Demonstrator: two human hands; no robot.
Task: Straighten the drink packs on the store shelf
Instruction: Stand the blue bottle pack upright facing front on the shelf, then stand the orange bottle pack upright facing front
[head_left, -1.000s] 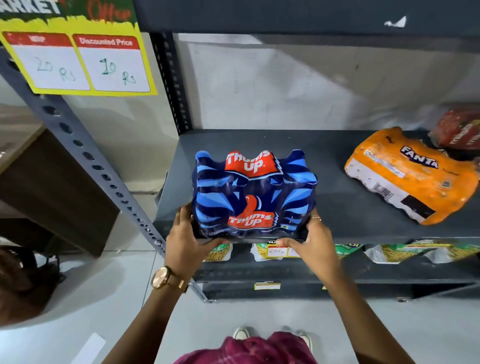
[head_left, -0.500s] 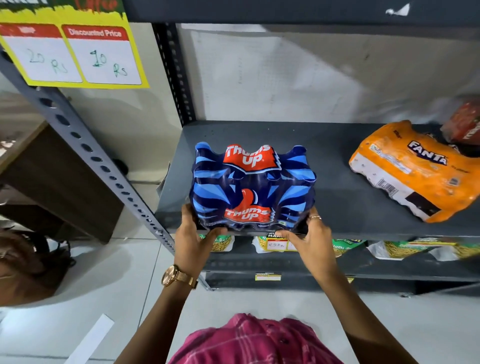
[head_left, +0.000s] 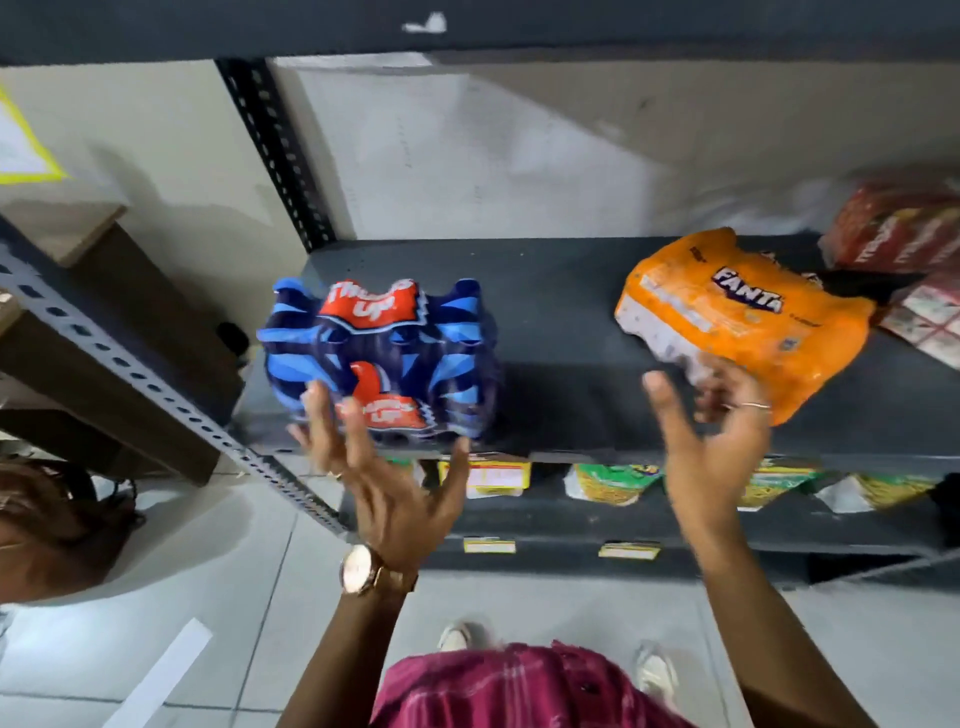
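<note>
A blue Thums Up drink pack (head_left: 382, 358) stands square at the left front of the dark grey shelf (head_left: 561, 332). My left hand (head_left: 389, 478) is open in front of it, fingers spread, fingertips overlapping its lower front face. An orange Fanta pack (head_left: 748, 317) lies skewed on the right half of the shelf. My right hand (head_left: 711, 447) is open and blurred, its fingers at the Fanta pack's near corner; contact is unclear.
Red drink packs (head_left: 904, 234) sit at the far right back of the shelf. Noodle packets (head_left: 613, 480) lie on the shelf below. A perforated grey upright (head_left: 156, 384) slants at the left. A brown bag (head_left: 52, 525) rests on the floor.
Both hands have let go of the Thums Up pack, which stays on the shelf. My right hand has moved right to the Fanta pack. The view has shifted right.
</note>
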